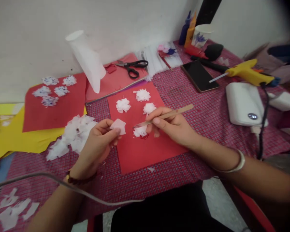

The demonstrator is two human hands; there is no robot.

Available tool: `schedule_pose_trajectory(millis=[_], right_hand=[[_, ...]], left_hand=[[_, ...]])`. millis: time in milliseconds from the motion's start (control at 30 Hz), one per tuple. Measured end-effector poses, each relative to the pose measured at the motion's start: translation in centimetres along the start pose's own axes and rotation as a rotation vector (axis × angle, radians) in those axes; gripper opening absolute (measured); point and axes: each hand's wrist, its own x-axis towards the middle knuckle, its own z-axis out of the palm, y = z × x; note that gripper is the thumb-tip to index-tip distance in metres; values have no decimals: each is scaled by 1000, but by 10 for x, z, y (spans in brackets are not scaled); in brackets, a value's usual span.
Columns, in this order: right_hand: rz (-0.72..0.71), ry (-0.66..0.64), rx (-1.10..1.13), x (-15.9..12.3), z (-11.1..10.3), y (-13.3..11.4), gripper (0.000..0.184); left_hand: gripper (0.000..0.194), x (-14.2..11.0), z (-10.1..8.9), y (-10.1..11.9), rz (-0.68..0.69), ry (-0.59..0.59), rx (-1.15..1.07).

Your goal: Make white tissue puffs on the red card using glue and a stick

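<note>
Left of the frame's centre, the left hand (99,139) pinched a white paper piece (119,125). Right of centre, the right hand (172,126) gripped a wooden stick (180,110).

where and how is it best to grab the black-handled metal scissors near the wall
Probably by the black handles, coming from the right. The scissors lie with their blades pointing left and the handle loops spread apart on the right, so this should keep fingers off the edges.
</note>
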Motion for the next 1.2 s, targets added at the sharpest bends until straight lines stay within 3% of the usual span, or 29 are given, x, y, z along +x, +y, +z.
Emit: schedule_pose_trajectory(millis=[167, 500, 700, 800, 933, 1100, 1200], right_hand=[[-44, -59, -9, 0, 6, 2, 14], [-35, -75, -77, 0, 8, 4, 13], [-4, -93, -121, -1, 8, 5, 16], [-4, -86, -115, -1, 7, 5, 15], [-3, -73, -82, -1, 8, 2, 14], [-21, -115, -11, -2, 13, 1, 13], [-16, -154, -2, -4, 16, 2, 12]], left_hand=[[20, -3, 15, -8, -19, -37, 13], [14, -9, 13, -17, -41, -126, 121], [16, -13, 12, -12, -18, -188, 206], [19, -14, 12, -8, -23, -226, 151], [12, -13, 7, -6, 13, -222, -110], [28, -12, -9, -2, -188, -379, -180], [27, -12, -16, -1, -259, -428, -159]])
